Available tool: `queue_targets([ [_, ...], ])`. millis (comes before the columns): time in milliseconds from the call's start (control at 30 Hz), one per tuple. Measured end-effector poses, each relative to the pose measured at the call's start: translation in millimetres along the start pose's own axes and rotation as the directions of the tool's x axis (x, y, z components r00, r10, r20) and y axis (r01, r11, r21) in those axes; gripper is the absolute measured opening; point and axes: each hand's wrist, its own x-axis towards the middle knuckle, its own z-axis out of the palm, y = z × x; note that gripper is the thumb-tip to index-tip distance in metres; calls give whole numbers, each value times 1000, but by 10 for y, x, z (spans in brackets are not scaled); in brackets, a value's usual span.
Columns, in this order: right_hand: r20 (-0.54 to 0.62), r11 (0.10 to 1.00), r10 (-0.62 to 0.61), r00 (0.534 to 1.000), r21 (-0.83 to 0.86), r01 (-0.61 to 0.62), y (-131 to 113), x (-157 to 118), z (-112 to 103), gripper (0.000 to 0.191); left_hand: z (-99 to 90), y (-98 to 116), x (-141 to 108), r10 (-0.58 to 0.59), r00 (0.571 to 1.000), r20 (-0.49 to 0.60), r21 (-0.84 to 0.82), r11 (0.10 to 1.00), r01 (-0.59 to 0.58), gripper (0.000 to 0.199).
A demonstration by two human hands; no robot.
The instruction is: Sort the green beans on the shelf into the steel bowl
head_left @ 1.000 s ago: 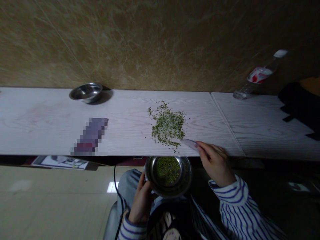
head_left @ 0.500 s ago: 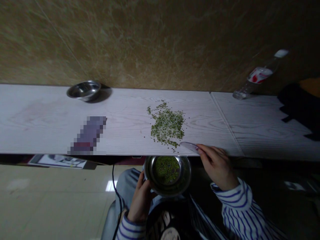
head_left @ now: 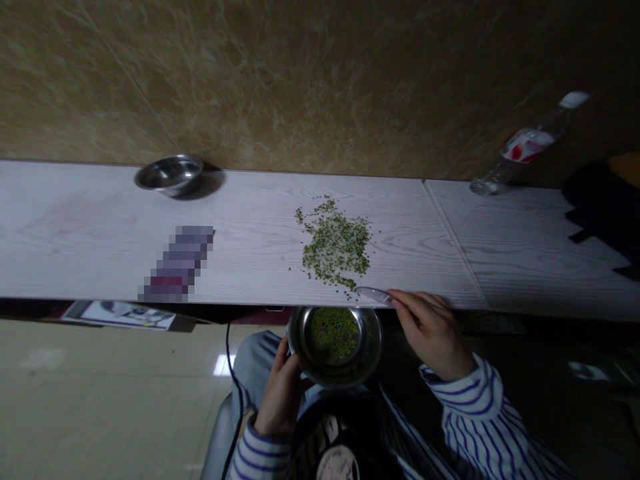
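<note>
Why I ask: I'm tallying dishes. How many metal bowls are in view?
2. The left hand holds one bowl, with green grains inside, at the table's near edge; the other bowl sits on the table at the left, near the wall.

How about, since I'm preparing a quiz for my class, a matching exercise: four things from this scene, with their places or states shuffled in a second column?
Column one
1. Left hand
2. Right hand
3. Bottle
4. Loose green grains

Column two
A. Holds a thin, clear tool
B. Near the wall, with a white cap
C. Scattered on the pale table
D. Holds a metal bowl

Right pairs: 1-D, 2-A, 3-B, 4-C.
</note>
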Motion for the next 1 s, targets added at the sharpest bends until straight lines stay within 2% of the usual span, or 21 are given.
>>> queue_targets([
  [200, 26, 1000, -7, 1000, 13, 6, -20, -26, 0, 23, 11, -3, -1, 4, 1000, -12, 0, 1000, -4, 54],
  [467, 12, 1000, 10, 1000, 8, -10, -46, 9, 17, 23, 15, 8, -34, -2, 1000, -3, -13, 1000, 2, 52],
  [767, -46, 997, 62, 997, -36, -64, 64, 57, 25, 23, 0, 18, -27, 6, 1000, 3, -5, 1000, -6, 53],
  [1000, -37, 998, 46, 998, -45, -48, 42, 139, 77, 24, 6, 13, -36, 19, 1000, 11, -23, 1000, -19, 56],
])
